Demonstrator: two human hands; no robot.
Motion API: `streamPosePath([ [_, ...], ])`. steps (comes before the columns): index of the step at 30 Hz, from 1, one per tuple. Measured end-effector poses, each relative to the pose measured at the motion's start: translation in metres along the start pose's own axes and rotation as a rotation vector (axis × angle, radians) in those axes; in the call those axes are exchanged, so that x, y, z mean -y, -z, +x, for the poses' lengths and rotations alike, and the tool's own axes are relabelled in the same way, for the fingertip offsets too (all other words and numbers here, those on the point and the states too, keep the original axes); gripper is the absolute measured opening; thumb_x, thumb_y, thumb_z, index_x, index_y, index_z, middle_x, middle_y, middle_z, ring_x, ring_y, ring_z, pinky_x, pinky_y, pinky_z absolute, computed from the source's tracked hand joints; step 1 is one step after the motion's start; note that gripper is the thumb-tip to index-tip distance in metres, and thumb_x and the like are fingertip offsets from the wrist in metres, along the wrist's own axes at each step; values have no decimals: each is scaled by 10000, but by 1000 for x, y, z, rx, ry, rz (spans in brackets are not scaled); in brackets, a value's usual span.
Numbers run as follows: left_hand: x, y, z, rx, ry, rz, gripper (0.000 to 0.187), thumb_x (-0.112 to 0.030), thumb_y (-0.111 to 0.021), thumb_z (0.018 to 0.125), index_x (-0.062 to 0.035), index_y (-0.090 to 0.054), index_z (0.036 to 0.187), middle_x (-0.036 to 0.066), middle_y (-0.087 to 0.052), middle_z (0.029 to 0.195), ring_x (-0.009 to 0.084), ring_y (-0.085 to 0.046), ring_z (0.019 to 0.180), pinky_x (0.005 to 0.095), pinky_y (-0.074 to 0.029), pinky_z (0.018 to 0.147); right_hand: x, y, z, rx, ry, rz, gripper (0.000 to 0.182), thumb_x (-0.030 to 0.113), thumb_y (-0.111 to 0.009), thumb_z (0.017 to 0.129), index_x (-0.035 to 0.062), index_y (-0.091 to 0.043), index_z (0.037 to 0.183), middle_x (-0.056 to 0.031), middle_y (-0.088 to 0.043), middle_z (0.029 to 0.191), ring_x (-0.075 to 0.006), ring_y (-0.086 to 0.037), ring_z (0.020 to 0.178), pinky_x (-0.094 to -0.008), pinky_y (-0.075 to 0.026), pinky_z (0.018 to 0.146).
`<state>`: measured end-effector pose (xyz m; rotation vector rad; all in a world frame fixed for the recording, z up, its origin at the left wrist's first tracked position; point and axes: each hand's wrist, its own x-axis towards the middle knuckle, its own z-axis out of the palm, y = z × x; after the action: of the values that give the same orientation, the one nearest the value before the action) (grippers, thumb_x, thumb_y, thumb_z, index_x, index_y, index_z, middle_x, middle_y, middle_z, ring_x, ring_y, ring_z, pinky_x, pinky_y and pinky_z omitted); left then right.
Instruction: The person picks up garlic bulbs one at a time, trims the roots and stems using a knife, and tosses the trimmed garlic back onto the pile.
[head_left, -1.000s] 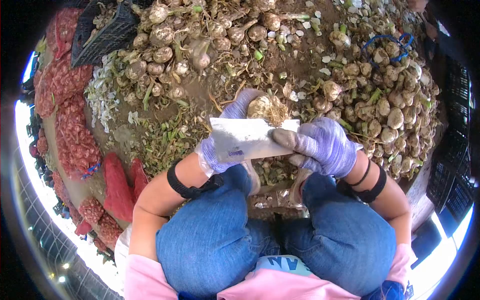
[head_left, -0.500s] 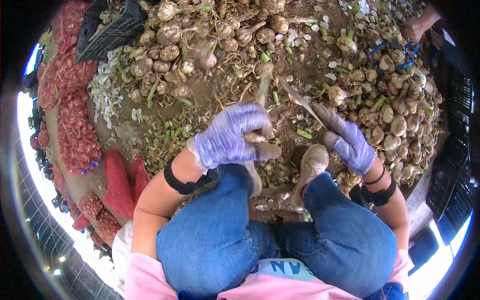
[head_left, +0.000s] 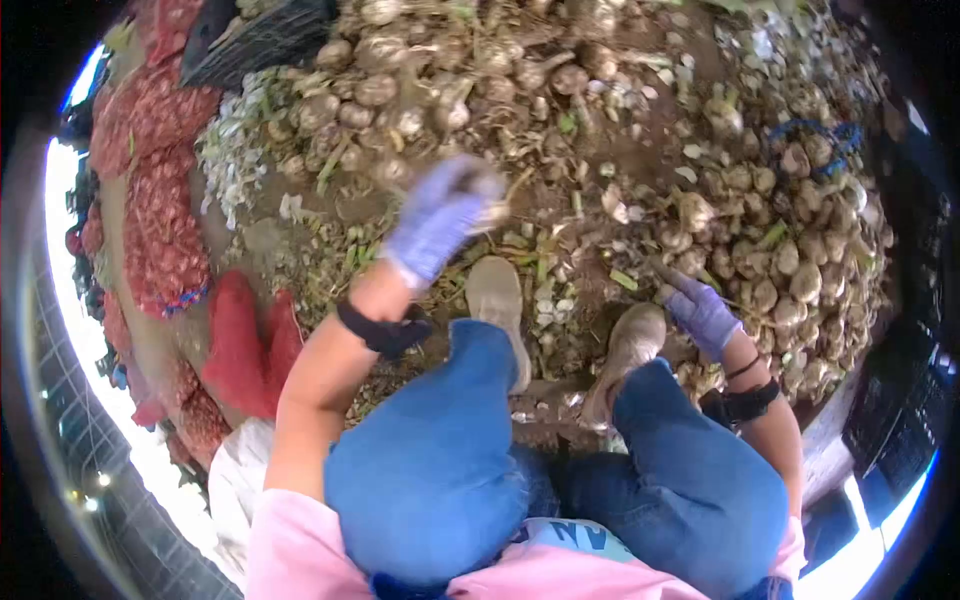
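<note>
My left hand (head_left: 432, 222), in a purple glove with soiled fingertips, is raised over the littered ground and smeared by motion. Its fingers close round a pale garlic bulb (head_left: 492, 214), whose outline is blurred. My right hand (head_left: 703, 315), gloved the same way, is low beside my right shoe (head_left: 634, 340), fingers curled. It held a knife a moment ago; the blade barely shows now against the ground. Whole garlic bulbs (head_left: 803, 283) are heaped close to the right hand. Beyond the left hand lies another heap of garlic with stalks (head_left: 376, 90).
Red net sacks (head_left: 165, 235) line the left side, with red cloth-like bags (head_left: 238, 340) nearer me. A dark crate (head_left: 262, 45) stands at the upper left beside white peelings (head_left: 235, 150). Blue string (head_left: 845, 140) lies at the right heap. Cut stalks litter the ground.
My left hand has swung up and to the left, away from the right hand. The right hand has lowered slightly, and the knife blade no longer shows clearly. The view has shifted a little.
</note>
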<state>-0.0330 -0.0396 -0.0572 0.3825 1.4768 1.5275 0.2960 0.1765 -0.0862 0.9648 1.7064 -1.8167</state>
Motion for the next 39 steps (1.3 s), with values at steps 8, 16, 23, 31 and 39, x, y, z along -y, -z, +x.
streamPosePath([
  [8, -26, 5, 18, -83, 46, 1009, 692, -318, -749, 805, -122, -440, 1392, 137, -423, 1443, 302, -468, 1279, 447, -410, 1064, 62, -9, 4, 73, 73, -191, 512, 318, -528, 966, 176, -423, 1446, -28, -537, 666, -102, -524, 594, -281, -472, 565],
  [16, 48, 134, 50, 511, 521, 2346, 787, -155, -725, 776, -196, -351, 1467, 68, -212, 1570, 342, -486, 1253, 370, -411, 1058, 70, -18, 4, 85, -8, -207, 527, 340, -534, 963, 163, -419, 1446, -32, -545, 667, -119, -521, 571, -291, -471, 568],
  [23, 7, 33, 28, -81, 240, 47, 885, 32, -811, 624, -105, -372, 1381, 151, -500, 1325, 286, -561, 1127, 371, -491, 995, 73, -18, 16, -195, 640, -442, 522, 311, -527, 960, 138, -412, 1439, -165, -630, 808, -292, -633, 668, -351, -507, 640],
  [31, -35, -43, 16, 212, 353, -157, 975, -154, -821, 708, -47, -214, 1463, 179, -486, 1354, 309, -524, 1205, 375, -465, 1022, 138, -24, -7, -271, 926, -814, 560, 306, -626, 847, 195, -495, 1379, -113, -518, 685, -306, -573, 583, -419, -455, 533],
  [39, -48, -82, 11, 405, 860, -1008, 638, -523, -483, 936, -2, -456, 1304, 176, -595, 1218, 278, -590, 1108, 445, -422, 1041, 153, -29, -9, -176, 1021, -868, 664, 305, -681, 762, 260, -477, 1392, -64, -491, 623, -267, -556, 516, -401, -447, 466],
])
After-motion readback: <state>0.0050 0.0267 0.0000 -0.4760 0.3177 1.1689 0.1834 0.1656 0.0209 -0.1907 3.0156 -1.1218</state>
